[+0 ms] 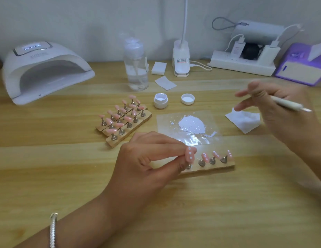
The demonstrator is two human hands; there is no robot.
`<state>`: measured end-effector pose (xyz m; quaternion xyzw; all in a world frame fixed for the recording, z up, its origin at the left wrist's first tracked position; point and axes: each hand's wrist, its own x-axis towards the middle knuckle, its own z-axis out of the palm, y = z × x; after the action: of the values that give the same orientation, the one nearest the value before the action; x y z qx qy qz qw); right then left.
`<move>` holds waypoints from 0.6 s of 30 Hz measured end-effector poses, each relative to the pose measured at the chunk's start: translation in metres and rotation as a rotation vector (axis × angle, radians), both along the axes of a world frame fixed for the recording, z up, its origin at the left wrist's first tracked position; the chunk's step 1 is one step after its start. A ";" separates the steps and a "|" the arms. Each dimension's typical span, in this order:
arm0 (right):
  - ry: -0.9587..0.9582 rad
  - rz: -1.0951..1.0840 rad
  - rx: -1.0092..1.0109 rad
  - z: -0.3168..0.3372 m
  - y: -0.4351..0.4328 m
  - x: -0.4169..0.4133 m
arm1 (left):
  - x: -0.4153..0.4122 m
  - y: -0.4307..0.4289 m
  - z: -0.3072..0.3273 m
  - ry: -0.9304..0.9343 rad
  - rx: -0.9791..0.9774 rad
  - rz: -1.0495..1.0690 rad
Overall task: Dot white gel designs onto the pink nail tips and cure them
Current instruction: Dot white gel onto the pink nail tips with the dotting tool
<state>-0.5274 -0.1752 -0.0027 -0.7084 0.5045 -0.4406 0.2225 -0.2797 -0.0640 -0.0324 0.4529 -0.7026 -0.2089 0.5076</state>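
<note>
My left hand (149,158) pinches a pink nail tip (190,154) with white dots, at the left end of a near wooden strip (210,168). Three more dotted pink tips (216,155) stand on metal holders along that strip. My right hand (274,111) hovers to the right, blurred, gripping a white dotting pen (288,104) whose tip points right. A clear sheet (186,126) carries a puddle of white gel (192,124). Behind it sit the open gel jar (161,100) and its lid (187,98). Three strips of plain pink tips (123,119) lie left of centre. The curing lamp (43,70) stands far left.
A clear pump bottle (136,67), white pads (158,68) and a wipe (165,82) stand at the back. A desk lamp base (181,59), power strip with chargers (244,59) and purple box (303,67) line the back right. A crumpled wipe (244,120) lies under my right hand.
</note>
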 end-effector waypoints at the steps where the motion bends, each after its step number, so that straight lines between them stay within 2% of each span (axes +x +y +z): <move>1: 0.128 0.003 0.008 -0.003 -0.004 -0.007 | 0.000 0.000 0.000 -0.001 -0.002 0.003; 4: 0.446 0.105 0.069 -0.003 -0.012 -0.020 | -0.001 0.000 0.000 -0.006 0.004 0.010; 6: 0.537 0.181 0.113 -0.003 -0.013 -0.026 | -0.001 0.000 0.001 -0.020 -0.003 0.015; 16: 0.353 0.179 -0.018 -0.010 -0.015 -0.021 | -0.001 -0.001 0.002 -0.032 -0.039 0.026; 18: 0.238 0.154 -0.017 -0.009 -0.016 -0.022 | -0.001 -0.001 0.002 -0.032 -0.047 0.025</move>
<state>-0.5494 -0.1911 -0.0120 -0.7940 0.4678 -0.3395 0.1883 -0.2809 -0.0650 -0.0301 0.4528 -0.7096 -0.1786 0.5095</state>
